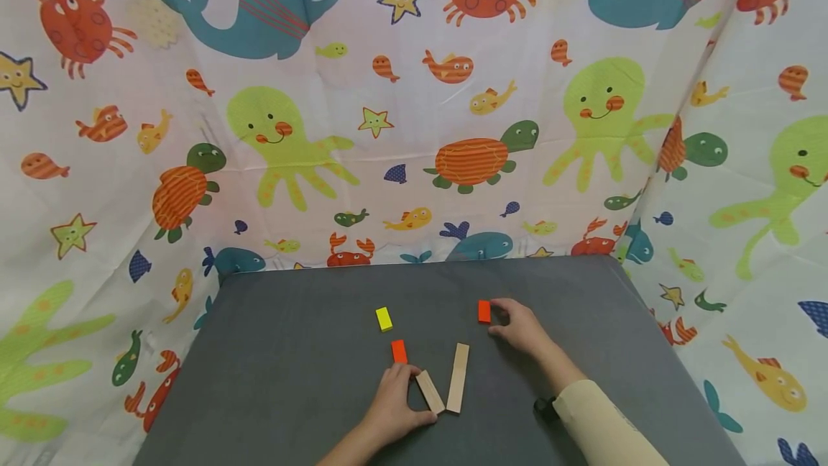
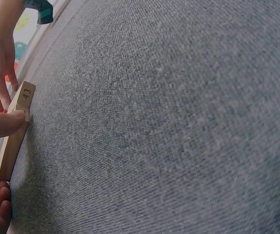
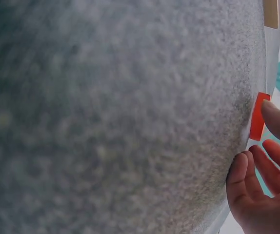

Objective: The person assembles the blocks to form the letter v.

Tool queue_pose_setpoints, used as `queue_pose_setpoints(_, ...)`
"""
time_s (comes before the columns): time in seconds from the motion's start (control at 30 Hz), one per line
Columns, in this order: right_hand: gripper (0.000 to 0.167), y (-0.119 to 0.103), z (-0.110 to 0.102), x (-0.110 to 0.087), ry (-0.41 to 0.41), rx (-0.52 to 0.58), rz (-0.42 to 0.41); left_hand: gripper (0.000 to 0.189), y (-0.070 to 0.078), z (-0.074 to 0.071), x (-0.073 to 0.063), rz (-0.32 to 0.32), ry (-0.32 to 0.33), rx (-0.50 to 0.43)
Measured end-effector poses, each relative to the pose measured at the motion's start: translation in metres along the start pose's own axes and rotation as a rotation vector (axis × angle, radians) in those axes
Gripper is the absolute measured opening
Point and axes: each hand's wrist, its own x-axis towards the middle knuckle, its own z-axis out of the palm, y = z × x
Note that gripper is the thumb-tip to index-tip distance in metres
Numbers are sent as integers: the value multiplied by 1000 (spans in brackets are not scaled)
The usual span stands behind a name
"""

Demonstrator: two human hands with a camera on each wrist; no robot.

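In the head view my left hand point(image 1: 392, 407) spans a pale wooden block point(image 1: 430, 392), thumb at its near end and fingertips at the far end. The left wrist view shows the thumb on one end of this wooden block point(image 2: 14, 148) and curled fingers at the other. Just right of it lies a longer wooden block point(image 1: 458, 378), marked 43 on its end. My right hand point(image 1: 522, 327) is beside a small red-orange block point(image 1: 484, 311). Its thumb and index finger are spread, their tips right at the block's edge in the right wrist view.
Another orange block point(image 1: 399, 352) lies just beyond the left fingertips, partly covered by them. Farther back is a yellow block point(image 1: 384, 318). All lie on a grey cloth-covered table point(image 1: 291, 358), with a sea-animal curtain point(image 1: 388, 185) behind. A dark band point(image 1: 545, 407) shows at the right wrist.
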Motion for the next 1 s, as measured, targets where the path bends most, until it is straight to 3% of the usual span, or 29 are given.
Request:
queue_pose_setpoints(0.23,57,-4,1,1,-7,-10,23,76,0,0,1,-2,1,1)
queue_pose_setpoints(0.67,53,-6,6,7,43,-7,5,75,2,-1,2,-17,-13,-5)
queue_pose_setpoints(1.0,54,-5,8,8,22,-57,-24,75,-1,0,0,-16,-8,-6)
